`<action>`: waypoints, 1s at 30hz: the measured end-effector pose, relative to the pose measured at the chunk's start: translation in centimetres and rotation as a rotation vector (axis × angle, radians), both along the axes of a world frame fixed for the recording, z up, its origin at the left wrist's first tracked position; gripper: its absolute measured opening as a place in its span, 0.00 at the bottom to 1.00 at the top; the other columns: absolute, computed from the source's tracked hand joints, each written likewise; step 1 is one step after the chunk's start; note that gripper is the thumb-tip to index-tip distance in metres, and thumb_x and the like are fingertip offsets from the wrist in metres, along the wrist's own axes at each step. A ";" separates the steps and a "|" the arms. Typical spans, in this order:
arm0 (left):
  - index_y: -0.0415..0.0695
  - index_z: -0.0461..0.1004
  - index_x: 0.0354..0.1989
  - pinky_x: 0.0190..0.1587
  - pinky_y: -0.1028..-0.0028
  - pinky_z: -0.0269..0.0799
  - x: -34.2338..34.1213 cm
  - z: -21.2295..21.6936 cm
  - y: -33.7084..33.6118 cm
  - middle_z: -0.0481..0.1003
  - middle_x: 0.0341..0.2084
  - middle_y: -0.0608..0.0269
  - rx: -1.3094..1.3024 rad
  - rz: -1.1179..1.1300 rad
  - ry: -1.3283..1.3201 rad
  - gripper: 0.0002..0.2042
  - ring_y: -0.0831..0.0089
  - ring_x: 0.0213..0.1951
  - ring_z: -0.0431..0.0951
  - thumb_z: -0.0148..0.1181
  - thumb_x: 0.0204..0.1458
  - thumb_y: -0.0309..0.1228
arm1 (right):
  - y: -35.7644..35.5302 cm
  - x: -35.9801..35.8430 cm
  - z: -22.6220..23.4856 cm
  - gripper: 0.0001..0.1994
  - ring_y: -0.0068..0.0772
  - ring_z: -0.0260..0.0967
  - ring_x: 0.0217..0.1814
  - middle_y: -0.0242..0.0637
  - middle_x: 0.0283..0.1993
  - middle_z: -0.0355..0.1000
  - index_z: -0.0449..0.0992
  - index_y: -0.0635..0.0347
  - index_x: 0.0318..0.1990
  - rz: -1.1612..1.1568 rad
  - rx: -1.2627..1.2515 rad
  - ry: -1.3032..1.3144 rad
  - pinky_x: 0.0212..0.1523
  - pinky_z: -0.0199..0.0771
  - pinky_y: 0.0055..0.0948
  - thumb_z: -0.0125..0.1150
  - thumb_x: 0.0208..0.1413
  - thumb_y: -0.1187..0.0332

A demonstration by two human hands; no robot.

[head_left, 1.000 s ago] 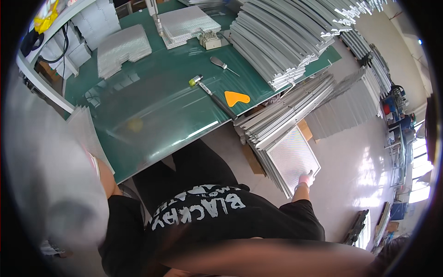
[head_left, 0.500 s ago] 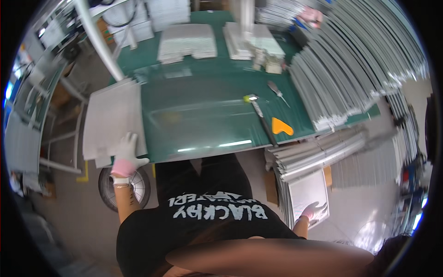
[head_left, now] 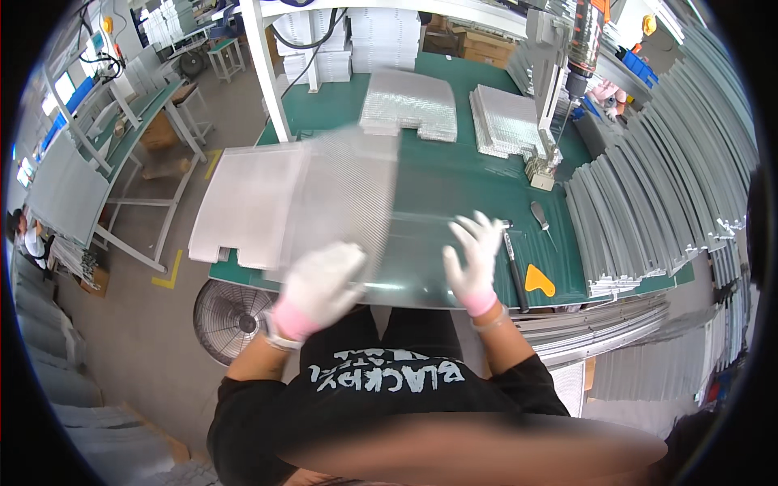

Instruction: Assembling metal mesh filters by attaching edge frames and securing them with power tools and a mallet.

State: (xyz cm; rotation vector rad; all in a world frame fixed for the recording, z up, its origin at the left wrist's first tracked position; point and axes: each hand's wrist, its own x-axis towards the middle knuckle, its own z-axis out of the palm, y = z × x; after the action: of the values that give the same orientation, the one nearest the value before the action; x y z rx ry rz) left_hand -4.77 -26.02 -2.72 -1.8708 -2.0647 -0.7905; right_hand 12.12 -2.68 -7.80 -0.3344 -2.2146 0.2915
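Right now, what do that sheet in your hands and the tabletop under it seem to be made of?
The sheet looks like thin translucent plastic with a fine ribbed or dotted texture; the green shows through it. The tabletop seems covered in a green rubbery mat, smooth and slightly glossy, with light reflecting near its front edge.

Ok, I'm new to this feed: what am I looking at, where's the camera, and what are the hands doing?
No machine here: it is a person's own two gloved hands, seen from a fisheye camera on their head looking down, so straight edges bend. The left hand has its grip on a blurred translucent ribbed sheet over the green workbench. The right hand is spread open, holding nothing. Beside it lie a dark-handled tool, an orange scraper and a screwdriver. Grey panels are stacked on the right.
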 end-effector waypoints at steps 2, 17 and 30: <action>0.39 0.69 0.48 0.47 0.61 0.72 2.1 -4.7 4.1 0.74 0.45 0.52 -0.209 -0.074 -0.105 0.21 0.55 0.46 0.75 0.60 0.52 0.40 | 1.6 -3.7 -1.1 0.23 0.53 0.54 0.69 0.43 0.62 0.65 0.72 0.56 0.56 0.025 -0.107 -0.256 0.70 0.39 0.63 0.61 0.51 0.63; 0.35 0.60 0.63 0.65 0.61 0.60 -27.3 -8.8 33.3 0.60 0.64 0.41 0.048 0.389 -0.062 0.36 0.52 0.64 0.63 0.61 0.49 0.43 | 26.7 -20.9 -7.0 0.34 0.57 0.53 0.70 0.60 0.67 0.57 0.61 0.63 0.65 -0.288 -0.272 -0.175 0.68 0.52 0.52 0.59 0.53 0.56; 0.35 0.62 0.63 0.65 0.62 0.58 -31.6 -8.4 36.8 0.65 0.61 0.40 0.189 0.446 -0.607 0.36 0.52 0.64 0.63 0.59 0.53 0.51 | 26.7 -26.7 2.0 0.27 0.39 0.73 0.48 0.46 0.58 0.68 0.64 0.62 0.63 0.088 -0.451 0.413 0.53 0.73 0.34 0.57 0.52 0.79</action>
State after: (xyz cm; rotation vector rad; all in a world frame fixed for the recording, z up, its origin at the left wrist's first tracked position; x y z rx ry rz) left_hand -36.33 10.77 -11.16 -1.0787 -2.4961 -1.4838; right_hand -14.57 24.02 -5.77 -0.3791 -1.7438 0.8360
